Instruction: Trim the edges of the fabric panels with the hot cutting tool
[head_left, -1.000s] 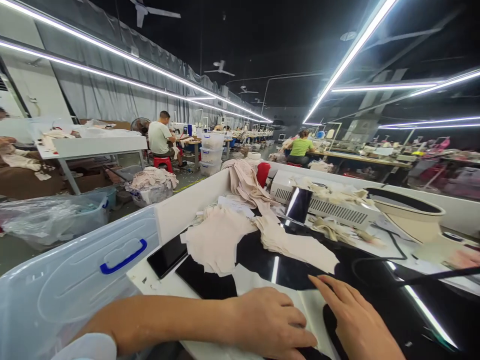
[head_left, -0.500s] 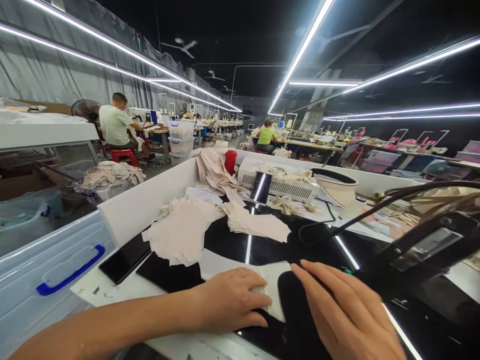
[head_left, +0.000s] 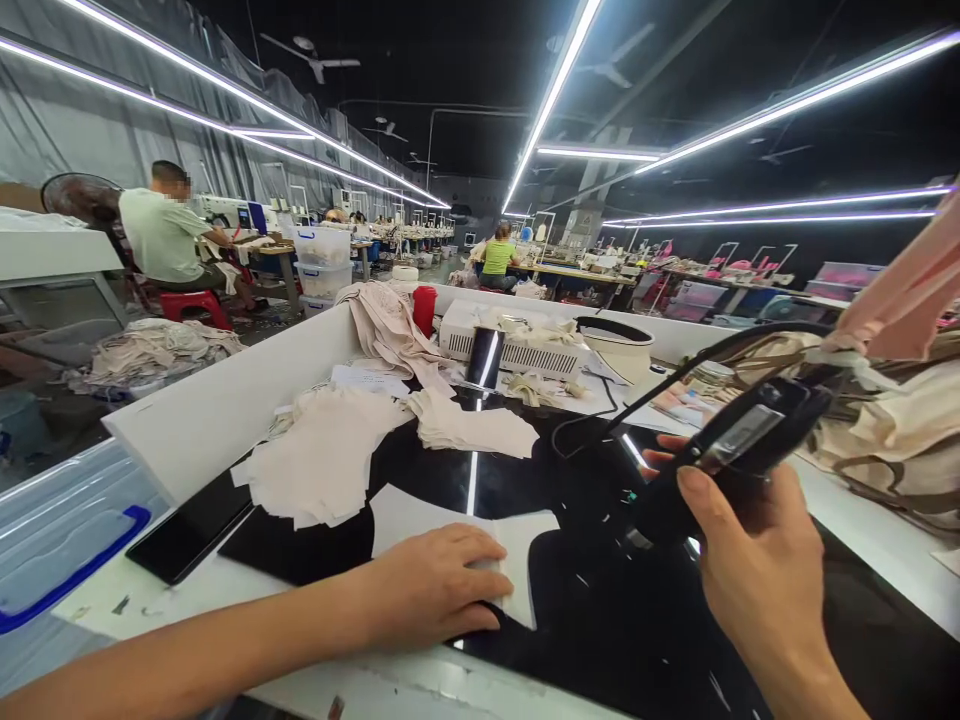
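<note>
Glossy black worktop (head_left: 600,640): left hand (head_left: 442,590) flat on one white panel (head_left: 517,550), right hand (head_left: 757,570) seemingly clasping one black tool (head_left: 720,450).

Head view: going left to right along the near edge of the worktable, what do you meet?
Blue bin handle → black phone → left hand on a white fabric piece → right hand holding a black corded tool.

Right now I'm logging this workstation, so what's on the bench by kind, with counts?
Hands at work: 2, left hand flat on the white fabric panel, right hand gripping the black corded tool
Beige fabric stacks: 2, and
Dark slab, maybe a phone: 1
Red cup: 1
Total: 8
</note>
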